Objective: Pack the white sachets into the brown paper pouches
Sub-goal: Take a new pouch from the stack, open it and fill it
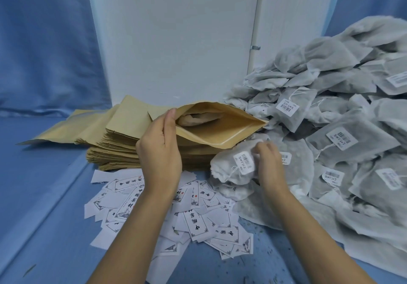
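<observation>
My left hand (159,149) grips the left edge of a brown paper pouch (220,129) and holds its mouth wide, facing me. Something pale lies deep inside the pouch. My right hand (269,162) is closed on a white sachet (229,167) with a barcode label, just below the pouch's right corner. The pouch rests on top of a stack of flat brown pouches (116,145). A big heap of white sachets (341,118) fills the right side.
Several white printed paper labels (198,224) lie scattered on the blue cloth in front of the stack. A white panel (176,41) stands behind. More brown pouches fan out to the left at the back (66,129).
</observation>
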`<state>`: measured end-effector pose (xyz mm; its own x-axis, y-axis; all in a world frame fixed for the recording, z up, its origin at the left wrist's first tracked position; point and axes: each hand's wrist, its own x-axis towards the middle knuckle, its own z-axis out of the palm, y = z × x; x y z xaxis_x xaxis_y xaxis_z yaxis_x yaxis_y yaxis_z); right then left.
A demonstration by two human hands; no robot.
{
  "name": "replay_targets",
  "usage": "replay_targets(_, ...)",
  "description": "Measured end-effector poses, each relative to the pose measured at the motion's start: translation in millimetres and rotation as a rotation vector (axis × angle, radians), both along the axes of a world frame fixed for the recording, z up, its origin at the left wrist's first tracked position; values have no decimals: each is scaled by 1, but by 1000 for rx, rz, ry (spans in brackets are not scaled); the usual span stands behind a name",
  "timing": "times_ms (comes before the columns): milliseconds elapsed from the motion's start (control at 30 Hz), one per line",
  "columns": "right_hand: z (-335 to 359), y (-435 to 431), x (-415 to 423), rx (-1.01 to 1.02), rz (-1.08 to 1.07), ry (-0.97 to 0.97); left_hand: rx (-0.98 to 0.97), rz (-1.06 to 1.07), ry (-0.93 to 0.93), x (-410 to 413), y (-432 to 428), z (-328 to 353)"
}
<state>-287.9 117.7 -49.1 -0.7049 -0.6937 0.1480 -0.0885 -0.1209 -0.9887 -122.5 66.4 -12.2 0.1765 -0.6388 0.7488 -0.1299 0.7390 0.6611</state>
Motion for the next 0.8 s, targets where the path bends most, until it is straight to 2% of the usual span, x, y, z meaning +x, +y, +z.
replay_targets(67,-3,0,1,180,129,-11,-5,-3,-2,0,0,0)
replay_targets(100,-4,0,2,273,149,67,-9,-3,-4,0,0,0)
replay_targets(200,-10,-4,-4,553,68,539,-20,9,-12,0,0,1)
replay_targets(267,-13,-5,-5,655,27,699,-27,11,-15,0,-1,1)
replay_targets(367,-11,-2,-2,696,43,733,-35,11,-21,0,0,1)
replay_targets(500,-9,-5,-1,595,113,718,-33,11,-30,0,-1,0)
replay_targets(633,-5,-4,-5,435,239,334,-28,13,-30,0,-1,1)
replay_targets(667,-5,-4,-6,437,271,299,-25,13,-28,1,-1,1)
replay_targets(800,-14,-7,-6,479,269,448,-10,7,-29,1,-1,0)
